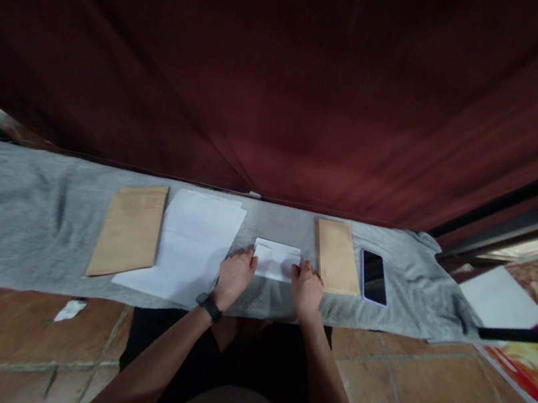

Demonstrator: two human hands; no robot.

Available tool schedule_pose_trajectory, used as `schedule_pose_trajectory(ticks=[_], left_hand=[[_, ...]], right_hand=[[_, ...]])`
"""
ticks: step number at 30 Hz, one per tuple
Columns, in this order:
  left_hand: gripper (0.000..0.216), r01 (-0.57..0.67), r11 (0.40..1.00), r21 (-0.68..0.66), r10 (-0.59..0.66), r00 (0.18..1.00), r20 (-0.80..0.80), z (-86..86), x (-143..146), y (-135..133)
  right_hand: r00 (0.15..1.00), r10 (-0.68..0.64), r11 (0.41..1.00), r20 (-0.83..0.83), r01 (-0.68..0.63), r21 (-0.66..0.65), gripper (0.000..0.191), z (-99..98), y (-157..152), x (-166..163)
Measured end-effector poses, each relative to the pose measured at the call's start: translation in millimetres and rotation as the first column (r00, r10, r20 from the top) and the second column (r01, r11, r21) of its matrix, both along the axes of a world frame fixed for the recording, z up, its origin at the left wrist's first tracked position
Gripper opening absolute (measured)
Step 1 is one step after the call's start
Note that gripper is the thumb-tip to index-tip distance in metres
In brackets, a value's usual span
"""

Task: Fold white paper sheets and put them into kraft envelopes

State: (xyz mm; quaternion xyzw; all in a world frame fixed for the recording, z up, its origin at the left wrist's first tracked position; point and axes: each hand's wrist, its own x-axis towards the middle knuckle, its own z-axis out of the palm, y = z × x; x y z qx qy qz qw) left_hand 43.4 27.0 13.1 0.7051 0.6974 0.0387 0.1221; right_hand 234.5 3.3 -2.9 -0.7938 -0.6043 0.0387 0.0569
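A small folded sheet of white paper (276,262) lies in front of me on the grey cloth. My left hand (235,277), with a dark watch on its wrist, grips the paper's left end, thumb on top. At the right end my right hand (307,288) pinches it the same way. The fingers beneath the paper are partly hidden. Close by on the left is a pile of white paper sheets (194,244). Just right of my right hand lies a stack of brown envelopes (339,258).
Larger brown envelopes (130,231) overlap the white sheets on the left. A phone (374,277) lies at the right. The grey cloth (43,222) covers a narrow bench, with a dark red curtain (285,96) behind it. Paper scrap (70,310) lies on the tiled floor.
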Motion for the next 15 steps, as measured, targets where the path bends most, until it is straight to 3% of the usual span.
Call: schedule_pose_trajectory(ticks=[15], left_hand=[[0.038,-0.017,1.000,-0.003,0.017,1.000,-0.020,-2.6,5.5,20.1]], right_hand=[[0.999,-0.013,0.995,0.038,0.009,0.101,0.026,-11.7,18.8,-1.0]])
